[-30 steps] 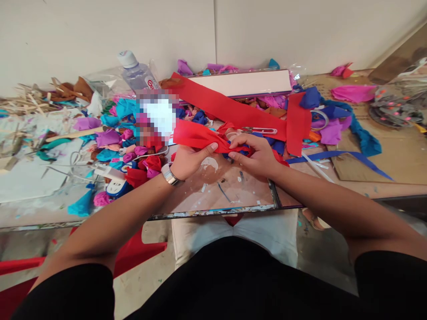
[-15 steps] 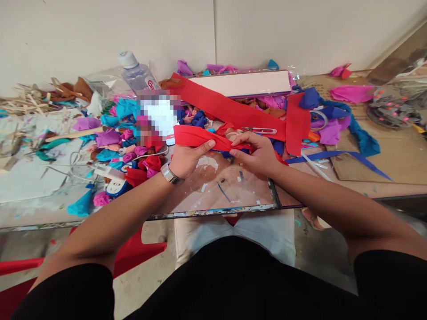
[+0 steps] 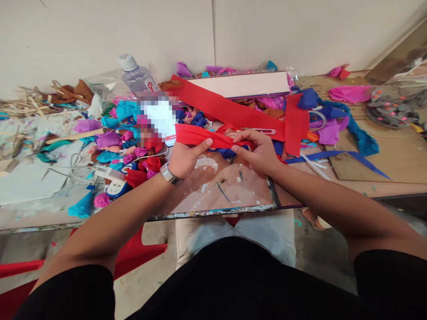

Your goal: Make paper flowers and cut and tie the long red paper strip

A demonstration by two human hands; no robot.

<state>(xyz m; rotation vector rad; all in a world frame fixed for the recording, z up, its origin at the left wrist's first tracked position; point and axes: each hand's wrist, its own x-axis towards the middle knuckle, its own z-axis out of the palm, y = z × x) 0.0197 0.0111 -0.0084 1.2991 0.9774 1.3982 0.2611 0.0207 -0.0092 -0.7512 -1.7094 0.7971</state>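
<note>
A gathered red strip [image 3: 196, 134] stretches between my two hands above the front of the table. My left hand [image 3: 188, 155] is closed on its left part, with the thumb lying on top and a loose end standing up past the fingers. My right hand [image 3: 256, 150] pinches the bunched right part between thumb and fingers. Just behind my right hand lies a pair of small pink-handled snips [image 3: 267, 131]. A wide flat red strip [image 3: 227, 106] runs across the pile behind the hands, and a shorter red piece [image 3: 294, 126] lies to the right.
A bottle [image 3: 138, 78] stands at the back left near a blurred bright screen [image 3: 160, 118]. Crumpled coloured pieces surround a power strip [image 3: 116, 186] on the left. A long white box [image 3: 243, 84] lies behind. Cardboard [image 3: 400, 151] and a tape roll [image 3: 318, 120] are at right.
The gathered red strip looks slightly flatter and straighter between my hands, and my left thumb has shifted a little left. Both hands keep their hold.
</note>
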